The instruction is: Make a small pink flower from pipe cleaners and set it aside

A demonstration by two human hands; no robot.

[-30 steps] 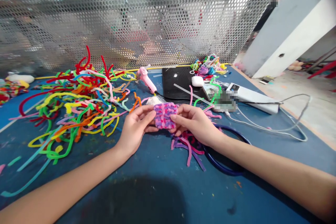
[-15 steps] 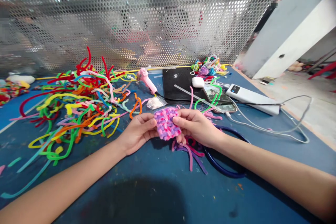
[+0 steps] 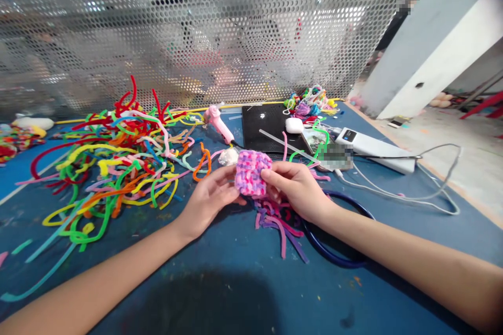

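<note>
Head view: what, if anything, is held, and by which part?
A woven pink and purple square: the right hand pinches its right edge. Whether the left hand, at its left edge, grips it cannot be told.

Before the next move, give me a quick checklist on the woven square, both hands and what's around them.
1. Right hand gripping the woven square: ok, thumb on its near face.
2. Left hand gripping too: cannot tell; fingers are at the left edge, contact unclear.
3. Square's far side: cannot tell, it faces away.
4. Pink tool clear of both hands: ok, it lies beyond them.
5. Table below the right hand free of loose strips: not ok, pink and purple ones lie there.
</note>
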